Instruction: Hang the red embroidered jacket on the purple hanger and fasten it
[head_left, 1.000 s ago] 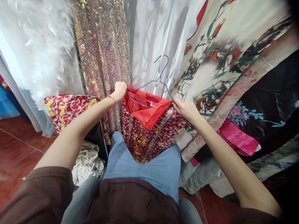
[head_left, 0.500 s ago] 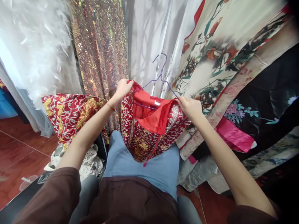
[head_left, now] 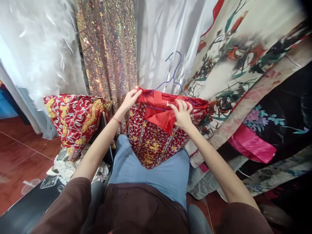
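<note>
Across my lap lies a red embroidered garment with silver and gold stitching and a plain red lining. A purple wire hanger stands partly inside its opening, hook upward. My left hand pinches the garment's left upper corner between thumb and fingers. Over the right part of the opening is my right hand, its fingers spread and bent near the red lining and a small white label. Whether those fingertips touch the cloth is hard to tell.
Another red embroidered piece with gold trim lies at left, above white dotted cloth. Behind hang a feathery white garment, a sequinned one and a floral-print one. A black surface is at lower left.
My right hand has let go of the garment's right upper corner and moved left and down over the opening. The opening's right side now lies spread wider. My left hand still pinches its corner.
</note>
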A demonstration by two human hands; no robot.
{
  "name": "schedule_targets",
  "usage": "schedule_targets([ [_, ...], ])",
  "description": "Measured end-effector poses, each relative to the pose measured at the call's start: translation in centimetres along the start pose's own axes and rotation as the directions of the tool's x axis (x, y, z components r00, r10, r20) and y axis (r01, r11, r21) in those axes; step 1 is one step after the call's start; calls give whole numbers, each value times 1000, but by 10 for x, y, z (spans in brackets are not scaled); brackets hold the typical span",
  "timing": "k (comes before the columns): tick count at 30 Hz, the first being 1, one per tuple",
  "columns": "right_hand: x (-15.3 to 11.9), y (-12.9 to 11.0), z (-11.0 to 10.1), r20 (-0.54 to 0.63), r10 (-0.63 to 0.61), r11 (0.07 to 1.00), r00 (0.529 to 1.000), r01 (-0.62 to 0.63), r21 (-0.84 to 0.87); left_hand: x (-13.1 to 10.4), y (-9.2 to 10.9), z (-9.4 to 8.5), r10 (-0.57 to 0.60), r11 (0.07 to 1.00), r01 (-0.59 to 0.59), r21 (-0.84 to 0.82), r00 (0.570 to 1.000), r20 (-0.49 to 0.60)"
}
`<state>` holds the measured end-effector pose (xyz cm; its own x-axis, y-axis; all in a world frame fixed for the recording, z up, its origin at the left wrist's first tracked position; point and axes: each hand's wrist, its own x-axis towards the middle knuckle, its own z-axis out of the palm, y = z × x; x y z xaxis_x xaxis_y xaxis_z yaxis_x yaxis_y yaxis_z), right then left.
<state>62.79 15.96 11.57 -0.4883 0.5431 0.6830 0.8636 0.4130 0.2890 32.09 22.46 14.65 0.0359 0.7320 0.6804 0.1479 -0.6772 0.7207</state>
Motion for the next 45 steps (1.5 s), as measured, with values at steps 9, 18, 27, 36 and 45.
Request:
schedule_targets([
  [9, 95, -51, -14, -84, -160, 967, 984, 173, 186, -11, 26, 2, 57, 997, -59, 46, 997, 45],
  [18, 129, -62, -25, 118, -597, 801, 793, 596, 46, -8, 30, 1, -75, 996, 80, -49, 993, 90],
  [27, 215, -49, -63, 401, 121, 387, 908, -415, 823, -17, 15, 4, 27, 999, -28, 29, 999, 39],
  [36, 190, -62, -32, 211, 386, 405, 898, -371, 836, -23, 20, 5, 79, 990, -80, 116, 997, 14],
  [45, -2, -164, 10, 534, 561, 487, 633, -774, 405, -23, 21, 14, 73, 989, -60, 138, 993, -94],
])
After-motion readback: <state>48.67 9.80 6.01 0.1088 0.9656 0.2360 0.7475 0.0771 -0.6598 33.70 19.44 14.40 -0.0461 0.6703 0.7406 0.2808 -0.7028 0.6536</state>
